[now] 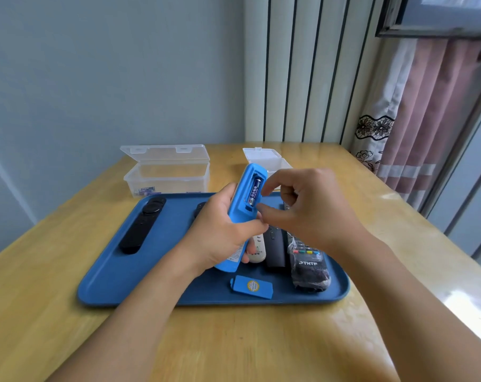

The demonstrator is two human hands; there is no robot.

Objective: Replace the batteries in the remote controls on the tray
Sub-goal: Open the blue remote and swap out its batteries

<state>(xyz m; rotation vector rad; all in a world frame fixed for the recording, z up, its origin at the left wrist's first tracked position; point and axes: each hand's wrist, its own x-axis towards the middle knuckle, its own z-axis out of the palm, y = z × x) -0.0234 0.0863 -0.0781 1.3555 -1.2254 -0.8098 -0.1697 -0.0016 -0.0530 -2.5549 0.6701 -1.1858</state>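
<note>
One battery (254,192) sits in the blue remote (242,213) my left hand (220,232) grips; its cover (251,286) lies off. My right hand (302,208), curled, seems empty. Other remotes wait.

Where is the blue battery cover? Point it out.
In the head view, the blue battery cover lies flat on the tray, near its front edge, just left of the wrapped black remote.

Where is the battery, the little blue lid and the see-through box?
battery (254,192): head view, on its dark blue label, in the blue remote.
blue lid (251,286): head view, on its yellow sticker.
see-through box (166,176): head view, on its front wall.
</note>
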